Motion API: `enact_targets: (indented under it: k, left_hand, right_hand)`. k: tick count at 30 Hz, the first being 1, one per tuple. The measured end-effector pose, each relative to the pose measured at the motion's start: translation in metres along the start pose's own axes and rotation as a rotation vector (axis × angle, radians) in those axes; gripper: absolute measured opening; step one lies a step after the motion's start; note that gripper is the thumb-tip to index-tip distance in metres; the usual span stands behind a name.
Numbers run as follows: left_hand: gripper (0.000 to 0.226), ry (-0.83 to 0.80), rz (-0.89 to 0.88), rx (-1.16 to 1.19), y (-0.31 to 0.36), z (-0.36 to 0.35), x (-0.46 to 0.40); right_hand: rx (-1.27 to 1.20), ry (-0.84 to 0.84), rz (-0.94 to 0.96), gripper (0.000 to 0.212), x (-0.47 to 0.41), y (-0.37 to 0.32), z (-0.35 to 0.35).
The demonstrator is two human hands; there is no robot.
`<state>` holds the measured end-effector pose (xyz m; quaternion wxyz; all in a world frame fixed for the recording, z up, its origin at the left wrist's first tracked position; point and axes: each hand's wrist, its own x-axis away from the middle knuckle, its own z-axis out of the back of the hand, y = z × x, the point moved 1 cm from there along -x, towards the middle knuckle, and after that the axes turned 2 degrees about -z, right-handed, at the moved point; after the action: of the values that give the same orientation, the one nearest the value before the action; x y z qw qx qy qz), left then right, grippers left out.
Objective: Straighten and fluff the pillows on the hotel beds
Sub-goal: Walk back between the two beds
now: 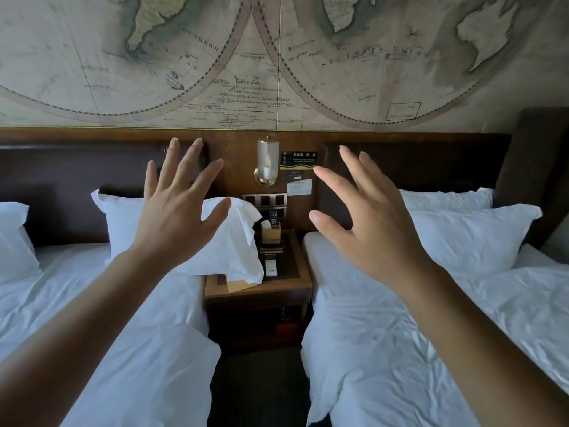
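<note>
Two beds with white linen stand side by side. On the left bed a white pillow (123, 223) leans against the dark headboard, its right corner sagging over the nightstand. Another pillow (14, 238) shows at the far left edge. The right bed carries two stacked white pillows, the upper (468, 235) in front of the lower (446, 200). My left hand (175, 208) is raised in the air in front of the left pillow, fingers spread, holding nothing. My right hand (372, 223) is raised likewise, left of the right bed's pillows, fingers spread and empty.
Between the beds stands a wooden nightstand (261, 291) with a remote (271, 266), a small box holder (271, 232) and a tissue box partly under the pillow corner. A wall lamp (268, 160) and switch panels sit above it. Dark carpet fills the narrow aisle.
</note>
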<state>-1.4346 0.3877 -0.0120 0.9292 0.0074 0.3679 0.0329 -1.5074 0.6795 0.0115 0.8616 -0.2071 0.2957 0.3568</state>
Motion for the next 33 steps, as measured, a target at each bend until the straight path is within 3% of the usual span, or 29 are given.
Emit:
enact_targets:
  k: [14, 26, 33]
  left_hand:
    - [0.063, -0.033, 0.131, -0.104, -0.045, -0.091, -0.071]
    - [0.067, -0.064, 0.176, -0.074, -0.167, -0.205, -0.165]
    - [0.067, -0.095, 0.217, -0.060, -0.230, -0.250, -0.212]
  right_hand:
    - [-0.107, -0.076, 0.061, 0.061, -0.104, 0.090, -0.104]
    - [-0.058, -0.150, 0.044, 0.063, -0.232, 0.113, -0.234]
    - [-0.152, -0.165, 0.042, 0.062, -0.298, 0.116, -0.298]
